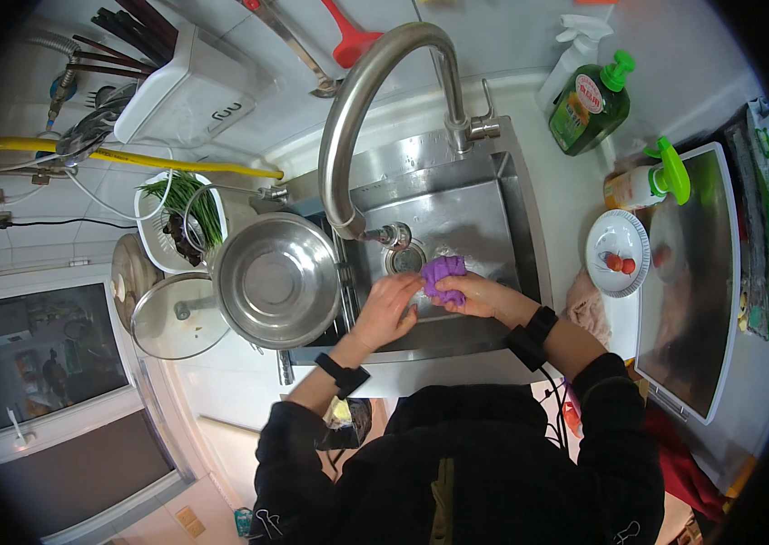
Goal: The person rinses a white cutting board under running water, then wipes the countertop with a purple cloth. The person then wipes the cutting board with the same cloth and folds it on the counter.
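A crumpled purple cloth (pixel 445 268) is bunched in my right hand (pixel 476 294), over the stainless steel sink (pixel 486 218). My left hand (pixel 388 310) is beside it, thumb and fingers apart, with the fingertips at the cloth's left edge; whether they touch it is hard to tell. Above the hands curves a steel gooseneck faucet (pixel 340 150), its spout end (pixel 395 236) over the drain (pixel 405 259). Both wrists wear black straps.
Left of the sink stand a steel basin (pixel 275 279), a glass lid (pixel 180 317) and a white basket of green stalks (pixel 187 204). On the right are a green pump bottle (pixel 589 109), a spray bottle (pixel 650 180), a white plate with small red fruits (pixel 606 235) and a beige cloth (pixel 587 310).
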A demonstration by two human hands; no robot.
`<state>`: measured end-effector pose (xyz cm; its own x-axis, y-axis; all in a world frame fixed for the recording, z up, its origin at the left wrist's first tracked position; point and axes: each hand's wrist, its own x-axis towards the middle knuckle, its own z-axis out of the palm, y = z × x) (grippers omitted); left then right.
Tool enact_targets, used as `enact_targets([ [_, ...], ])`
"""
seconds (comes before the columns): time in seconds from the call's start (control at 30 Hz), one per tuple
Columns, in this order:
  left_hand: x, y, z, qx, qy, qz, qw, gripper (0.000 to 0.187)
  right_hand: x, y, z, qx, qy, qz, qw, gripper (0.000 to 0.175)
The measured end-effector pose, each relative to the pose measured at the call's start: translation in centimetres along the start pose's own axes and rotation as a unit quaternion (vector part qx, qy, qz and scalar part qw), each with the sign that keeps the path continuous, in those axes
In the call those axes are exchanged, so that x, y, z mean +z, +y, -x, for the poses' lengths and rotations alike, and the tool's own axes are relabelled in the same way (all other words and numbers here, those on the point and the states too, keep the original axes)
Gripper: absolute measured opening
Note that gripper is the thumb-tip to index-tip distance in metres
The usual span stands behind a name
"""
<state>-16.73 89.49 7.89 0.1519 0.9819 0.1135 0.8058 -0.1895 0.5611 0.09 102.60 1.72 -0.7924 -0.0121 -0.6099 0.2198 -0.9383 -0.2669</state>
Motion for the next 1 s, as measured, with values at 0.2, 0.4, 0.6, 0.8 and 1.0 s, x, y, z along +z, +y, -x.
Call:
enact_targets([
  [0.2, 0.7, -1.7, -2.8, 0.074, -0.111, -0.055, 0.99, 0.057, 0.5, 0.7, -1.7, 0.11, -0.175, 0.034, 0.978, 0.009],
  [0.4, 3.4, -3.6, -3.2, 0.07, -0.155, -0.081, 0.982, 0.037, 0.2, 0.8, -3.5, 0.153, -0.106, 0.169, 0.968, 0.014],
  [0.6, 7.8, -4.5, -2.8, -0.054, -0.216, -0.16, 0.962, 0.023, -1.4, 2.0, -5.5, 0.076, 0.077, 0.478, 0.872, 0.019],
  [0.8, 9.8, -5.4, -3.0, -0.164, -0.316, -0.15, 0.922, 0.016, -3.7, 4.7, -8.0, -0.164, 0.07, 0.695, 0.696, 0.056],
  [1.0, 8.8, -5.6, -3.7, -0.249, -0.366, -0.091, 0.892, 0.029, -3.5, 5.1, -7.8, -0.141, 0.128, 0.738, 0.647, 0.06],
])
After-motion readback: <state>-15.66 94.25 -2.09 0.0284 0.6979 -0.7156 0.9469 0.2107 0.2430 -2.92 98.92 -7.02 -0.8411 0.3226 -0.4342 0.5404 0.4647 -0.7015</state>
